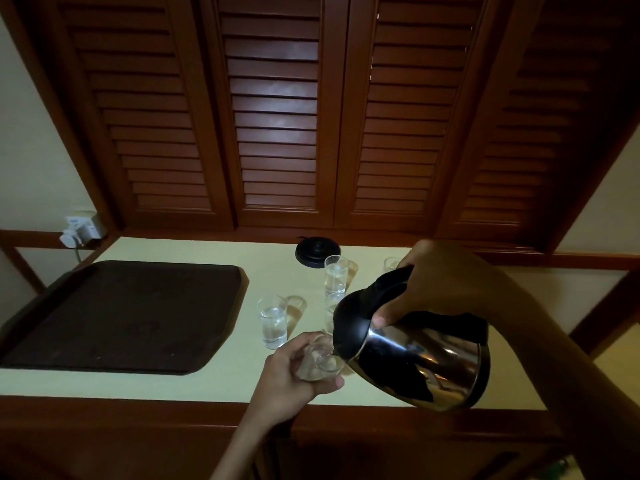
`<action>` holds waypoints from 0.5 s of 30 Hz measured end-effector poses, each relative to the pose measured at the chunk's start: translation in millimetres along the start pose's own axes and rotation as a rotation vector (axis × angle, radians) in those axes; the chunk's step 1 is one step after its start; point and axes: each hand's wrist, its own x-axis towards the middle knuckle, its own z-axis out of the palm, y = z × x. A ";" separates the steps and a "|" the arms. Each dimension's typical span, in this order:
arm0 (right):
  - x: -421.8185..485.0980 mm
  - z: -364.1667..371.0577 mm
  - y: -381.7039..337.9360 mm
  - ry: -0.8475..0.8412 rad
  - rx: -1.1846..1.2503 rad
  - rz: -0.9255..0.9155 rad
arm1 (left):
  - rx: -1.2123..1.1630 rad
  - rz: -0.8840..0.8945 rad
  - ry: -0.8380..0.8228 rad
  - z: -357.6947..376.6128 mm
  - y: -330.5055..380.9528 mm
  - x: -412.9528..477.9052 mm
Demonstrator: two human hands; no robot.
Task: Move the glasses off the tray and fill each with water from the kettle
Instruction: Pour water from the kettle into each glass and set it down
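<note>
The right hand [446, 282] grips the tilted kettle [415, 355] by its handle, spout at the glass [320, 358] clasped in the left hand [294, 368]; the dark tray [121, 317] lies at nine o'clock.

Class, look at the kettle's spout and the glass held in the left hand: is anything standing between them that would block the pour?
Nothing visible does. The kettle, tilted by the right hand, has its spout right at the rim of the held glass in the left hand. The other glasses stand farther back on the counter.
</note>
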 end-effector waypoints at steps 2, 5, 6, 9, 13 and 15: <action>0.6 0.7 -0.5 -0.003 -0.004 0.001 | 0.000 0.007 -0.003 -0.7 -1.3 -0.1; -2.3 -0.3 -3.5 -0.008 -0.009 0.009 | 0.009 0.010 -0.009 -0.9 -3.9 0.9; -3.2 -0.8 -4.4 -0.011 -0.012 0.010 | 0.013 0.008 -0.010 -0.9 -4.4 1.5; -4.0 -1.6 -5.5 -0.011 -0.009 0.023 | 0.018 0.008 -0.012 -1.7 -4.7 2.8; -2.7 -2.2 -2.1 -0.006 -0.002 0.051 | 0.025 0.012 -0.025 -3.2 -3.0 4.6; -2.3 -2.1 0.8 0.001 0.008 0.074 | 0.026 0.009 -0.021 -3.6 -1.6 4.8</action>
